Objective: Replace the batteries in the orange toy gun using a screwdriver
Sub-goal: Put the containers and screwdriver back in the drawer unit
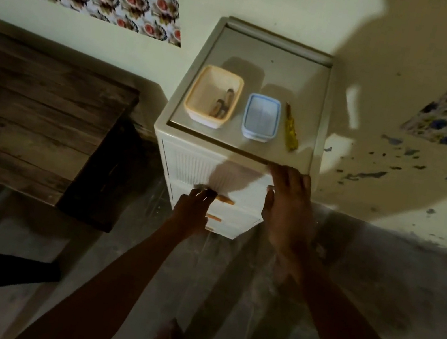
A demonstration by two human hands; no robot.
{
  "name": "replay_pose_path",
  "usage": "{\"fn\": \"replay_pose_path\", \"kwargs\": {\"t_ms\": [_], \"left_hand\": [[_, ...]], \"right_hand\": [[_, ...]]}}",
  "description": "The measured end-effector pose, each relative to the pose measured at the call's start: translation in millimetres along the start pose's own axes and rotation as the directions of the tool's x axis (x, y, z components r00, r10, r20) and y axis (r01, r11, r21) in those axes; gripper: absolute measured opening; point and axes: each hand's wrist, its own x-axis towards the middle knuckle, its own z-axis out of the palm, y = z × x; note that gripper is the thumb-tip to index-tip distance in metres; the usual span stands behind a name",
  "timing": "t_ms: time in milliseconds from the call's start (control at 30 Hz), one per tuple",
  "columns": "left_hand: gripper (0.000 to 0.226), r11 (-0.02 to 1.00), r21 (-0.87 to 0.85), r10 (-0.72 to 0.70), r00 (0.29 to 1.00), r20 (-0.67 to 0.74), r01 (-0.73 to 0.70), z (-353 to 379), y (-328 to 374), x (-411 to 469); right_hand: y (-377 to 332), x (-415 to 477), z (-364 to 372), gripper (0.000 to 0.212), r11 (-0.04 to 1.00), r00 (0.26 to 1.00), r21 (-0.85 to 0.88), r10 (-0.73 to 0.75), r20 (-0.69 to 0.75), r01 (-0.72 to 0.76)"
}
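Orange toy gun is not in view anywhere, so this looks like the fetching step that comes before any work on the battery cover. The left hand (194, 204) reaches down to the orange handle (226, 199) of the top drawer (204, 170) in a white plastic drawer cabinet (293, 71), its fingers hooked over the handle's left end. The right hand (288, 201) lies open with fingers straight against the front edge of the cabinet's top, apparently bracing it.

On that top the supplies stand in a row: an orange-rimmed tub (195, 104) holding a few batteries (221, 104), just beside it a blue-lidded box (261, 117), and to the right of that a yellow-handled screwdriver (291, 127), untouched.

The next move probably calls for a straight pull on the handle while the right hand keeps the light cabinet from sliding or tipping. Whether the gun lies in that drawer cannot be told.
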Motion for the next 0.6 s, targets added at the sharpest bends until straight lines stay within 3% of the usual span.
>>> {"fn": "replay_pose_path", "kwargs": {"t_ms": [167,300,467,533,600], "left_hand": [[0.08,0.998,0.055,0.014,0.986,-0.167,-0.005,25,10,-2],[0.065,0.999,-0.041,-0.018,0.961,-0.277,0.007,31,18,-34],[0.06,1.0,-0.01,-0.004,0.921,-0.389,0.0,32,31,-103],[0.055,0.996,0.086,0.023,0.913,-0.407,0.013,20,35,-127],[0.05,0.984,0.179,0.058,0.899,-0.433,0.023,4,37,-148]], "right_hand": [[14,-13,24,0.085,0.994,0.997,-0.071,-0.077,0.001,0.077],[11,-12,27,0.092,0.997,0.998,-0.062,-0.053,-0.021,0.051],[10,-10,12,0.065,0.995,0.994,0.007,-0.098,-0.049,0.098],[14,-11,4,0.048,0.988,0.987,0.085,-0.124,-0.098,0.133],[16,-11,-4,0.048,0.978,0.985,0.153,-0.12,-0.12,0.138]]}}
